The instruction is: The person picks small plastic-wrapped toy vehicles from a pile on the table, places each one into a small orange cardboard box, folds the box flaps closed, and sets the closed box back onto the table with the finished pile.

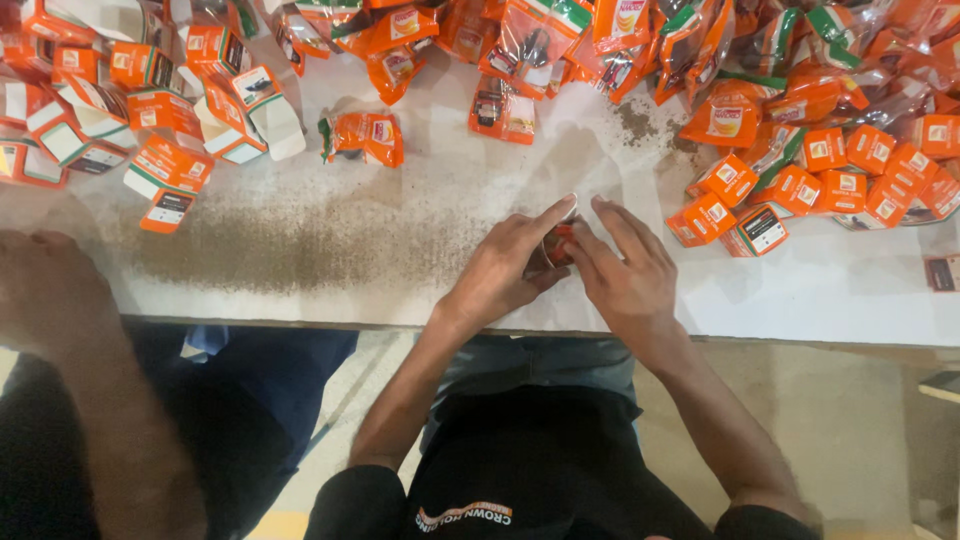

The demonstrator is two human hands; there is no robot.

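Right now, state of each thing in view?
Left hand: closed on the small packet, at the table's near edge.
Right hand: gripping the same packet.
Small packet: held between both hands, mostly hidden.
Orange cartons: closed, clustered at right.
Flat cartons: unfolded, piled at left.
Pouches: heaped along the far side.
Table: worn, scuffed.

Bright, even light from overhead falls on the worn white tabletop (400,250), with only soft, short shadows under the hands. The glossy orange plastic packets (530,40) heaped along the far edge catch small glints of glare. Colours look strongly saturated. A co-worker's forearm (70,330) at the left edge is smeared by motion blur. The floor beneath the table looks dimmer and softer.
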